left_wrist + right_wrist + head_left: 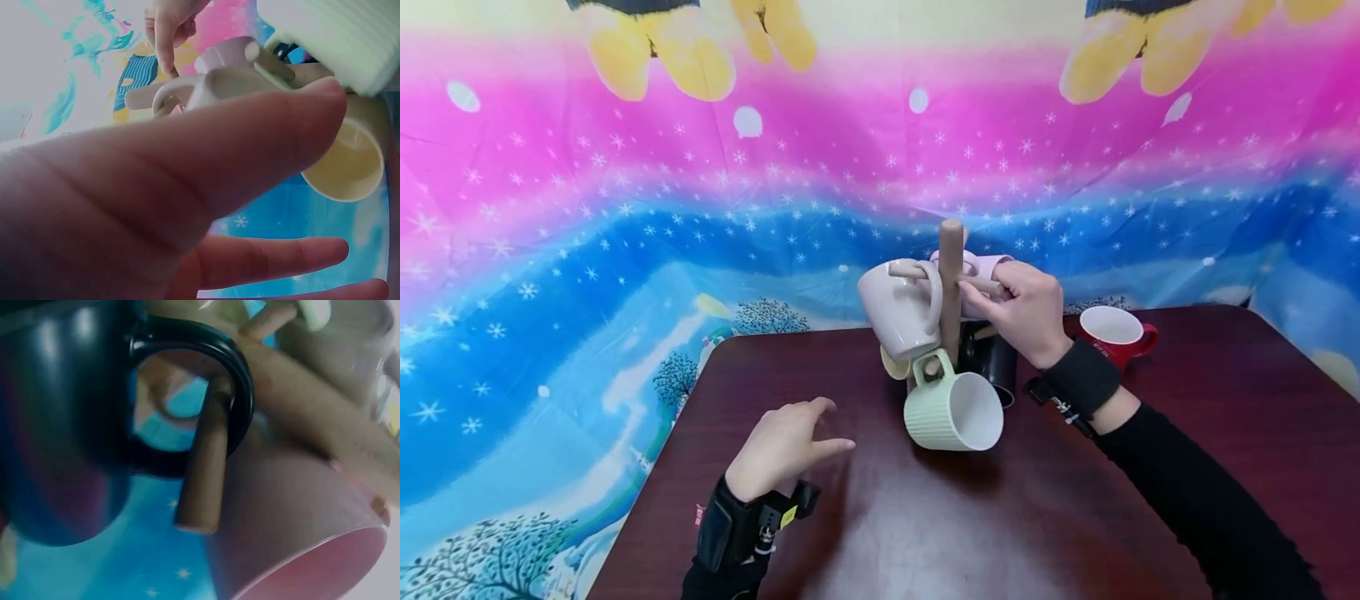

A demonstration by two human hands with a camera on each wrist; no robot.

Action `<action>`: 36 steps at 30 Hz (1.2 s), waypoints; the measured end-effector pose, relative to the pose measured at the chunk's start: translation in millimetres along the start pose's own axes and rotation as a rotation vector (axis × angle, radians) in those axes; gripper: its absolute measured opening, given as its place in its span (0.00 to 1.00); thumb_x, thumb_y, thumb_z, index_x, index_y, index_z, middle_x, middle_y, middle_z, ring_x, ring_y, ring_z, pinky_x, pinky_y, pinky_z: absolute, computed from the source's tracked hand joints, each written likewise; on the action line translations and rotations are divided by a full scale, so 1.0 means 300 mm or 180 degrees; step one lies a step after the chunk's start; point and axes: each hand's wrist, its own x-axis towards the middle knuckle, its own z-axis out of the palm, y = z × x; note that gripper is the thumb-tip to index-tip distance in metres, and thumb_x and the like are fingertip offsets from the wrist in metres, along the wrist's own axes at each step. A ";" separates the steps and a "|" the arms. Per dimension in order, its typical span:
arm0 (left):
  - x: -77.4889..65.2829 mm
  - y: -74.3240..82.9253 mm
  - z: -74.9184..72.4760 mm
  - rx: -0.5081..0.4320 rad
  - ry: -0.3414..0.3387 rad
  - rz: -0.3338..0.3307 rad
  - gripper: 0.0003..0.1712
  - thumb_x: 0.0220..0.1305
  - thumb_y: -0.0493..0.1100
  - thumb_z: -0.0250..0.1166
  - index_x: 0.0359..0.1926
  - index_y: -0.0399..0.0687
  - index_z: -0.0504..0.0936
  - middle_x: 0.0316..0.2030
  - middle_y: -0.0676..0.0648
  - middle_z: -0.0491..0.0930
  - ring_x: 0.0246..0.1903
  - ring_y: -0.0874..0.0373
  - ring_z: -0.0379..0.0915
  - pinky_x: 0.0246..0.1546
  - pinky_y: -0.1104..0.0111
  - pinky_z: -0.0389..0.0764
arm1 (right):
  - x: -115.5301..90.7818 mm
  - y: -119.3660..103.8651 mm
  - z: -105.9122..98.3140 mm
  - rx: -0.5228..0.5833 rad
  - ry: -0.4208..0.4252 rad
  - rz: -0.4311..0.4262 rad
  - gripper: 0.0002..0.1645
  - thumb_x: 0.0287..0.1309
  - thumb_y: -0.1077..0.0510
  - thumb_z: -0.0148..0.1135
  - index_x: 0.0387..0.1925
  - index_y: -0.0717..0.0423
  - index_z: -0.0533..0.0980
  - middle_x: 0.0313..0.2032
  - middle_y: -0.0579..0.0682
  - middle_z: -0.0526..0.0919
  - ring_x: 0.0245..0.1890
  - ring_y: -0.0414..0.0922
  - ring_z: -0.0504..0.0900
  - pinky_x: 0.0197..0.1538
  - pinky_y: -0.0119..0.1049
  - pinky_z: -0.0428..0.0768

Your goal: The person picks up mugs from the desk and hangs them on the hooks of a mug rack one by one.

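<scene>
A wooden mug tree stands on the table. My right hand grips its upper right peg, thumb by the post. Beside those fingers hangs a pink mug, partly hidden in the head view. A white mug hangs on the upper left peg. Lower down are a ribbed light green mug facing front, a black mug with a peg through its handle, and a yellow mug. My left hand hovers left of the green mug, thumb and fingers apart, holding nothing.
A red mug with a white inside stands upright on the dark wooden table, right of the mug tree. A patterned cloth hangs behind the table. A small pink mark shows near the table's left edge.
</scene>
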 end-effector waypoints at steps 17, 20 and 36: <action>-0.004 0.010 0.017 0.0119 0.0148 -0.0008 0.31 0.49 0.61 0.67 0.49 0.47 0.78 0.25 0.55 0.78 0.26 0.62 0.72 0.29 0.67 0.72 | 0.016 -0.118 0.085 -0.0979 0.0296 -0.0713 0.19 0.47 0.61 0.60 0.09 0.53 0.63 0.09 0.47 0.61 0.13 0.44 0.67 0.18 0.35 0.65; -0.004 0.011 0.018 0.0122 0.0154 -0.0034 0.30 0.50 0.60 0.67 0.49 0.47 0.77 0.22 0.56 0.76 0.25 0.63 0.70 0.27 0.69 0.70 | 0.015 -0.126 0.087 -0.1024 0.0268 -0.0734 0.18 0.48 0.62 0.60 0.11 0.54 0.64 0.10 0.48 0.63 0.13 0.44 0.68 0.19 0.35 0.68; -0.004 0.011 0.012 0.0102 0.0098 -0.0047 0.31 0.50 0.60 0.66 0.50 0.47 0.77 0.21 0.56 0.75 0.24 0.63 0.70 0.26 0.69 0.70 | 0.051 0.051 -0.147 -0.0079 -0.0530 -0.0217 0.33 0.56 0.35 0.55 0.11 0.56 0.70 0.12 0.43 0.68 0.16 0.34 0.63 0.20 0.26 0.58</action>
